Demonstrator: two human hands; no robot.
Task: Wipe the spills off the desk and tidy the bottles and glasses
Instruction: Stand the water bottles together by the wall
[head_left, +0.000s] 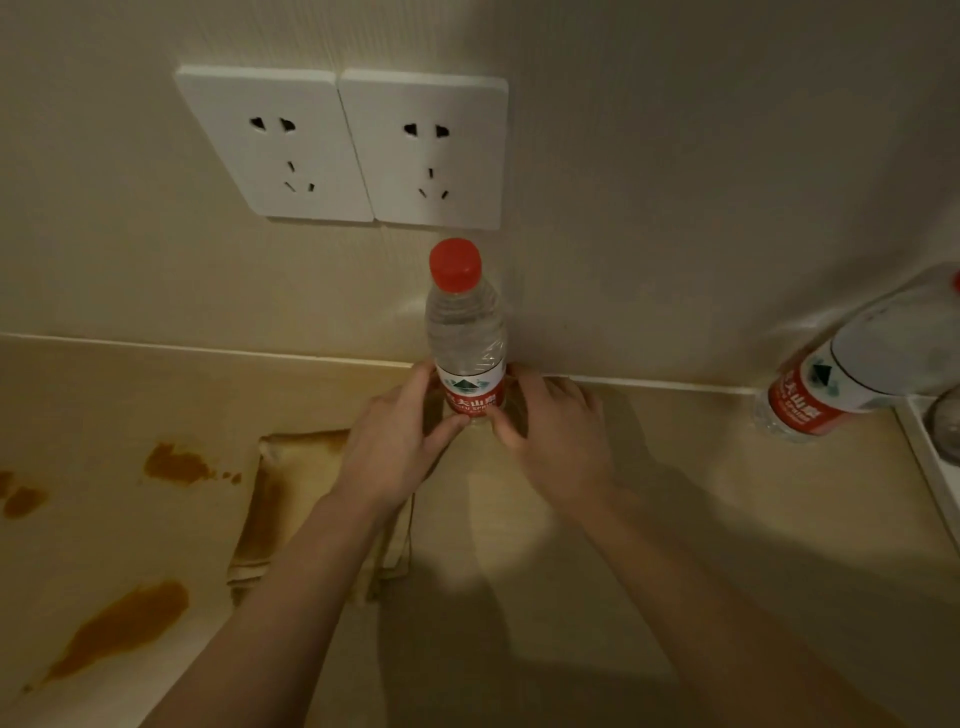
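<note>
The left hand (397, 447) and right hand (553, 441) are hiding the base of the bottle (466, 332). The right edge is cutting off a second bottle (852, 374) and a glass (946, 426).

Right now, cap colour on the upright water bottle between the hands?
Red. The cap tops the clear water bottle; the head view shows it plainly.

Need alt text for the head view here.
Both hands, left hand and right hand, grip an upright water bottle against the wall. Orange spills and a stained cloth lie left; second bottle right.
</note>
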